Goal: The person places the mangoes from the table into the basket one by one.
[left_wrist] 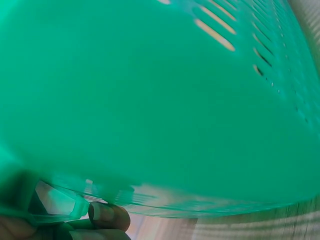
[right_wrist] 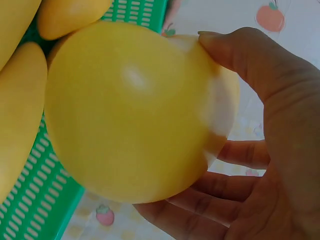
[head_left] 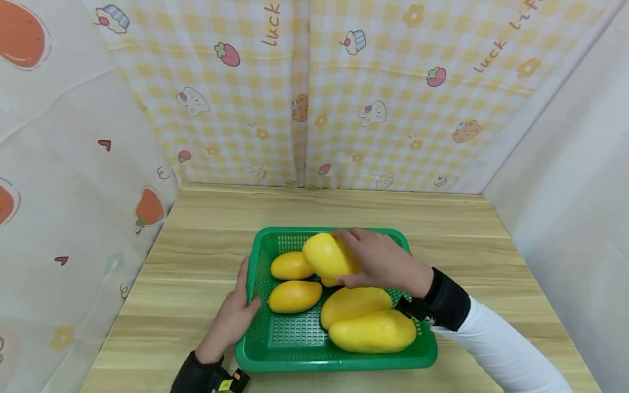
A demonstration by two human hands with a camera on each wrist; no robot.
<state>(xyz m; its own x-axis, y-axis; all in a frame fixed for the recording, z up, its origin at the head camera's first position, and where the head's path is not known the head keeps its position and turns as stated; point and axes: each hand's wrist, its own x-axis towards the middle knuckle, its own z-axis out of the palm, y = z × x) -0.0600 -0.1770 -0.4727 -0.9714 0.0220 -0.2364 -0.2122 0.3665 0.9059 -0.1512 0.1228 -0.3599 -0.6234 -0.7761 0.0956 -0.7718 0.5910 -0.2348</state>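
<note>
A green plastic basket [head_left: 336,364] with slotted walls stands on the table, holding several yellow mangoes. My left hand [head_left: 231,316] grips its left rim, thumb over the top and fingers along the outer side. In the left wrist view the basket wall [left_wrist: 150,110] fills most of the picture, fingertips [left_wrist: 109,215] beneath it. My right hand [head_left: 385,262] holds a large yellow mango [right_wrist: 135,110] over the back of the basket, thumb and fingers around one end. Part of another yellow fruit [head_left: 329,281] shows below it, mostly hidden.
Two smaller orange-yellow mangoes, one behind [head_left: 291,266] and one in front [head_left: 295,297], lie at the basket's left. Two bigger ones, a rear one [head_left: 354,304] and a front one [head_left: 373,332], lie side by side at front right. A patterned cloth [head_left: 245,109] hangs behind the wooden table [head_left: 196,234].
</note>
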